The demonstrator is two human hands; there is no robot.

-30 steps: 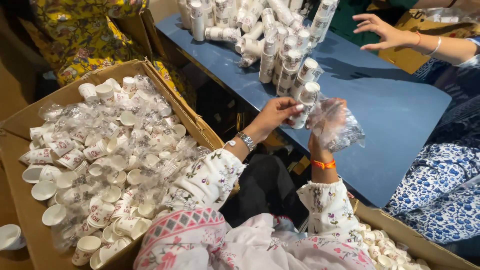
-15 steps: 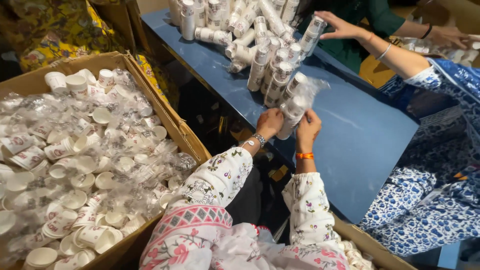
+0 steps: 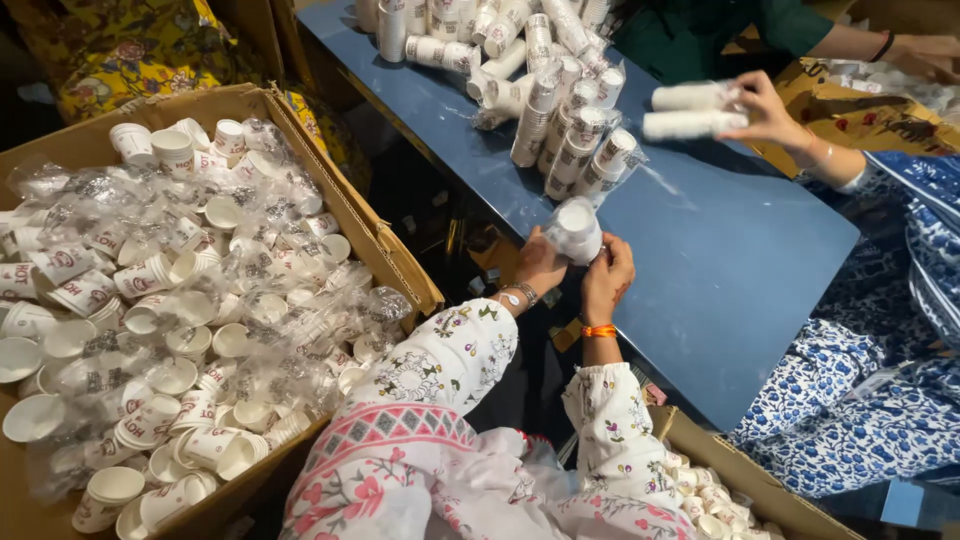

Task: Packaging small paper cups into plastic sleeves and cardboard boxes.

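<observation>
We grasp a plastic-wrapped stack of paper cups in both hands, left hand and right hand, fingers clenched around it over the near edge of the blue tabletop, where finished wrapped stacks lie farther off, while the cardboard box at left is full of loose cups, so we judge much remains.

A large cardboard box heaped with loose white paper cups sits left of a blue table, where wrapped cup stacks lie near another person's hand.
</observation>
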